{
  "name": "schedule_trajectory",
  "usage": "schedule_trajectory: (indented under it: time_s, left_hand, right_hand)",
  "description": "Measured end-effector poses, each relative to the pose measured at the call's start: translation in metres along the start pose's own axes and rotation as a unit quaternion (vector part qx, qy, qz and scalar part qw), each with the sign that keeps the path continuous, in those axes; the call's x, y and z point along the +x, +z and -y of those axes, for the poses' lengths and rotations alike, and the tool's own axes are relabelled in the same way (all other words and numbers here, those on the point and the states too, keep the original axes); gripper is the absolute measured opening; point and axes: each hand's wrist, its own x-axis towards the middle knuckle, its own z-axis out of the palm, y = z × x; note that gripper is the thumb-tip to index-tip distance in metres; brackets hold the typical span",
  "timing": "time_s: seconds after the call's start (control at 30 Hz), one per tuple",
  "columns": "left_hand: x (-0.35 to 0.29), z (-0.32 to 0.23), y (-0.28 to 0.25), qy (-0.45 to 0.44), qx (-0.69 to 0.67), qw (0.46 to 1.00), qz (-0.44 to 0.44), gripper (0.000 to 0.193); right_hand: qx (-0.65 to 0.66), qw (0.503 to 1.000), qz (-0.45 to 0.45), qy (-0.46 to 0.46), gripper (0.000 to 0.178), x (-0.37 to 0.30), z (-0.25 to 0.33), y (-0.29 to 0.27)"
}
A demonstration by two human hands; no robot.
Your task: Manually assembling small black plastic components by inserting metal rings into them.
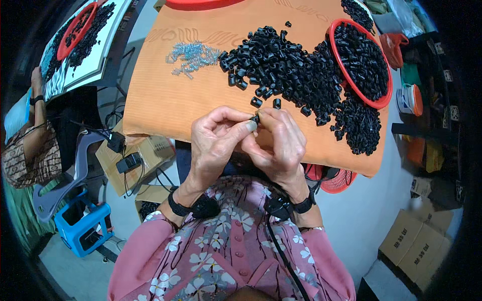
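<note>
My left hand (216, 140) and my right hand (278, 138) meet at the near edge of the orange-covered table (165, 110). Thumbs and fingertips of both pinch one small black plastic cord-lock piece (256, 119), mostly hidden by the fingers. Just beyond them lie two loose black barrel-shaped pieces with side holes, one of them this barrel (276, 103). A large heap of such barrels (271, 60) spreads behind. Left of the heap is a small pile of silvery coil springs (193, 56). Smaller black pieces (357, 125) are heaped at the right.
A red-rimmed basket (389, 93) of black pieces stands at the table's right; another red rim (206, 4) shows at the far edge. At left, another person's arm (37, 108) reaches a white table (95, 65). A blue stool (83, 226) and cardboard boxes (419, 246) are on the floor.
</note>
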Motion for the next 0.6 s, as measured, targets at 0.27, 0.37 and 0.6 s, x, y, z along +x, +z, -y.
schedule_trajectory:
  time_s: [0.27,0.37,0.6]
  left_hand:
    - [0.002,-0.001,0.004,0.021,0.046,0.999,-0.019,0.010]
    - [0.007,0.003,0.004,-0.004,0.006,1.000,-0.012,0.011]
    - [0.004,0.003,-0.006,-0.032,-0.010,0.999,0.003,0.016]
  right_hand:
    - [-0.012,0.999,0.018,0.033,0.036,-0.001,0.002,0.003]
    - [0.004,0.997,0.030,0.069,0.034,0.001,-0.001,0.000]
    - [0.146,0.968,0.068,0.193,0.019,0.012,0.005,-0.021]
